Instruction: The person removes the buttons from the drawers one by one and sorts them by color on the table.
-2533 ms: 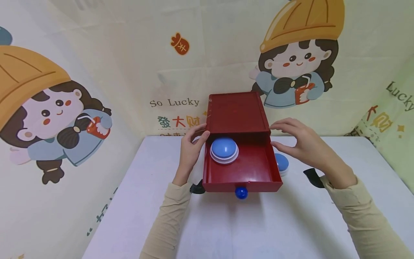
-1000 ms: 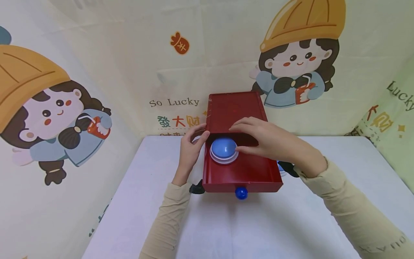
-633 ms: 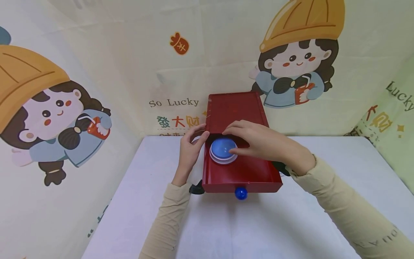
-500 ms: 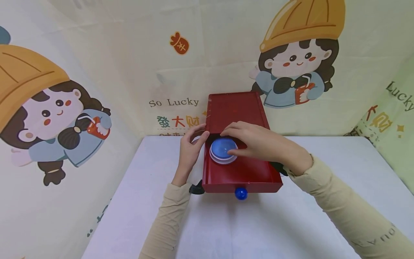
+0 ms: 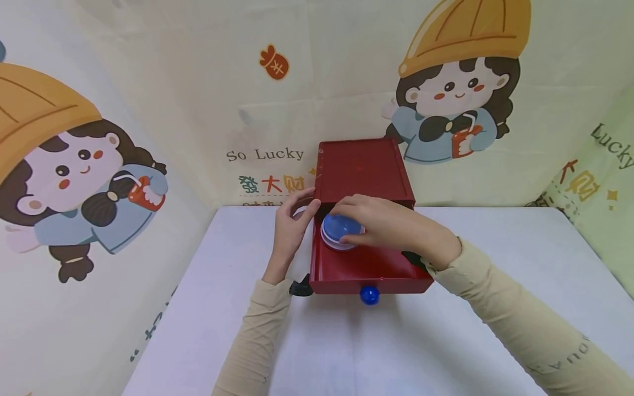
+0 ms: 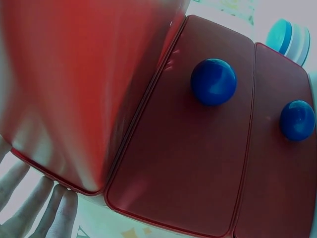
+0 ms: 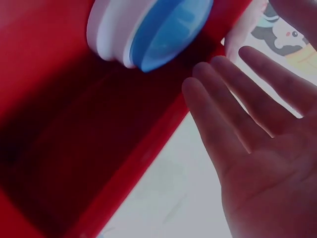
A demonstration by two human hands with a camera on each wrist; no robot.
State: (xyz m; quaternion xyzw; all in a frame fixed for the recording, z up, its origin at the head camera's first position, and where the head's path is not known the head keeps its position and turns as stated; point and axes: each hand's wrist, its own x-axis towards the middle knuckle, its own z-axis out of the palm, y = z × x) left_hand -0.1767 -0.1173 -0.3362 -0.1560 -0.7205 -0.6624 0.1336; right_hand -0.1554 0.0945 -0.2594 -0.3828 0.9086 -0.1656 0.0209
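Note:
A red cabinet (image 5: 364,171) stands at the back of the table with its top drawer (image 5: 369,269) pulled out. In that drawer's back left lies a blue dome push button (image 5: 339,229) on a white base. My right hand (image 5: 391,223) reaches over it, fingers by its far side and thumb by its near side in the head view. In the right wrist view the fingers (image 7: 218,114) are extended beside the button. My left hand (image 5: 291,228) rests at the cabinet's left side, fingers (image 6: 62,218) straight along its edge.
Below the pulled-out drawer, the left wrist view shows two shut drawer fronts with blue knobs (image 6: 214,82). A second push button (image 6: 288,42) stands beyond the cabinet; my right arm hides it in the head view. The white table (image 5: 238,258) meets a printed cloth backdrop (image 5: 208,121).
My right hand has moved left from beside the cabinet to over the push button in the drawer, its fingers lowering around it. My left hand has stayed in place.

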